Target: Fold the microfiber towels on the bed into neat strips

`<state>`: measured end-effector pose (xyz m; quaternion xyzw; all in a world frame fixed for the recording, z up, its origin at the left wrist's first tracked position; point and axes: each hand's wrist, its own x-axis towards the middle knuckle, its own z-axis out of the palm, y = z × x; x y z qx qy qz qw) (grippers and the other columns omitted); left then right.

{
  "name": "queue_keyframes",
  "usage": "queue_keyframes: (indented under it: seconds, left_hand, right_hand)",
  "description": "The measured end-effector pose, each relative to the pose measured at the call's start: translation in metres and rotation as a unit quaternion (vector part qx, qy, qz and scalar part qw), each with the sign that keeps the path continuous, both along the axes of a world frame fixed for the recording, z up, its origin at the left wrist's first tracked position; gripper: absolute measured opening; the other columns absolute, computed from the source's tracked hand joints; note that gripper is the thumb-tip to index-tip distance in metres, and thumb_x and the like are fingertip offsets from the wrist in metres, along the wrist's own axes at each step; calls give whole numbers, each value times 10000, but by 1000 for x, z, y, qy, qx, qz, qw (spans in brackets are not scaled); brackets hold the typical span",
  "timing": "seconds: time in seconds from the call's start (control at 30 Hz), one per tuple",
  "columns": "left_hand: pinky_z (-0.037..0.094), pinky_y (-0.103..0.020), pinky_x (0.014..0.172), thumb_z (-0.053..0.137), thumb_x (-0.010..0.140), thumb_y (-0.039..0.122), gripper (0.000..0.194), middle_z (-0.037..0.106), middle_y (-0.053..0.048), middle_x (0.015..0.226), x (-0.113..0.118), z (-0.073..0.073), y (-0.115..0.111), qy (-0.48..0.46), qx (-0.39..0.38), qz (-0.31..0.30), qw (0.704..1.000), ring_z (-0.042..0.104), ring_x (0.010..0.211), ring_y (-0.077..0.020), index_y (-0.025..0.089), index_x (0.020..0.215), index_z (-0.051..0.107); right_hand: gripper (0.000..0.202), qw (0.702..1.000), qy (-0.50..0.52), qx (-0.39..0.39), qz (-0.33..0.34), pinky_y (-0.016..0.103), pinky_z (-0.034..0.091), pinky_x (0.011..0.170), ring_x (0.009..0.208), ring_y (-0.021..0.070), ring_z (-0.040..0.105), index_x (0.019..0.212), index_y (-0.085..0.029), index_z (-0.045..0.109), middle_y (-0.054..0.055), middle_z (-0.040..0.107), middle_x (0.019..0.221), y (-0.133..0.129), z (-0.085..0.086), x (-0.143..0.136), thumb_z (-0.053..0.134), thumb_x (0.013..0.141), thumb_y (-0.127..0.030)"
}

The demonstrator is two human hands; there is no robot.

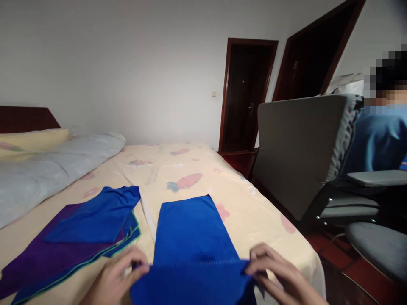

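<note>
A blue cloth (193,233) lies on the bed in front of me, its near part folded over with a stitched edge running across. My left hand (119,273) pinches the left corner of that folded edge. At the opposite corner, my right hand (273,271) grips the same edge between thumb and fingers. To the left rests a pile of cloths: a crumpled blue cloth (95,218) on top of a purple cloth (41,250), with green-trimmed blue cloth (79,269) beneath. The bottom of the held cloth runs out of view.
The bed (187,163) has a cream sheet with a carrot print. A grey bolster (63,165) and yellow pillow (38,137) lie at the left. Beyond the bed's right edge stand a grey folding panel (295,148), a grey chair seat (378,245) and a seated person (375,140) in blue.
</note>
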<state>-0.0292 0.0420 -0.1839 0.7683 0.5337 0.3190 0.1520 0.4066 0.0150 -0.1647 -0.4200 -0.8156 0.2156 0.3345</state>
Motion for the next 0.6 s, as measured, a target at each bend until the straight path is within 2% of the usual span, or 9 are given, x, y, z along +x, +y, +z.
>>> queue_keyframes:
  seconds: [0.07, 0.13, 0.2, 0.3, 0.37, 0.47, 0.53, 0.6]
  left_hand:
    - [486, -255, 744, 573, 842, 526, 286, 719, 20, 812, 12, 26, 54, -43, -52, -3, 998, 624, 809, -198, 266, 807, 686]
    - [478, -258, 755, 575, 822, 546, 354, 729, -18, 869, 24, 38, 113, -46, -61, -4, 997, 632, 847, -213, 215, 867, 692]
    - [478, -260, 786, 556, 814, 542, 373, 731, -45, 906, 34, 32, 169, -34, -52, -3, 998, 643, 869, -217, 196, 868, 685]
    - [477, -283, 807, 541, 809, 511, 345, 722, -69, 875, 41, 1, 233, -9, -49, 21, 999, 651, 866, -229, 192, 819, 673]
    - [470, -310, 824, 570, 787, 505, 323, 706, -82, 854, 40, -22, 258, 13, -48, 44, 998, 643, 871, -247, 196, 757, 664]
    - [446, -342, 873, 613, 754, 501, 305, 687, -99, 894, 33, -47, 273, 42, -49, 72, 995, 620, 919, -269, 202, 709, 649]
    - [445, -343, 858, 606, 750, 511, 316, 685, -100, 899, 27, -53, 274, 53, -63, 80, 993, 615, 905, -268, 200, 707, 639]
    - [457, -319, 787, 599, 739, 538, 340, 694, -79, 851, 20, -52, 272, 58, -91, 75, 991, 625, 845, -251, 201, 708, 632]
  right_hand:
    - [231, 994, 86, -58, 13, 348, 525, 831, 933, 226, 623, 935, -297, 726, 87, 607, 965, 50, 15, -11, 504, 944, -361]
    - [234, 988, 124, -87, 17, 327, 523, 803, 927, 226, 620, 955, -235, 744, 86, 625, 993, 110, 15, -23, 566, 893, -372]
    - [259, 982, 135, -128, -14, 322, 525, 778, 893, 228, 634, 981, -177, 749, 92, 671, 1002, 172, 0, -34, 587, 846, -329]
    - [293, 977, 107, -153, -104, 321, 519, 803, 864, 224, 660, 1036, -136, 740, 83, 722, 934, 250, -35, -49, 574, 815, -235]
    - [317, 976, 90, -139, -139, 329, 496, 857, 900, 238, 668, 1057, -145, 733, 80, 734, 950, 283, -59, -55, 616, 765, -180]
    - [286, 975, 72, -125, -168, 354, 474, 877, 932, 274, 671, 1016, -157, 742, 90, 744, 957, 306, -86, -56, 645, 749, -179]
    - [225, 976, 64, -127, -167, 347, 480, 844, 923, 281, 679, 962, -156, 752, 95, 750, 943, 313, -95, -53, 637, 778, -215]
    - [201, 977, 61, -133, -153, 317, 490, 788, 891, 266, 689, 932, -154, 751, 90, 755, 920, 318, -98, -49, 624, 803, -241]
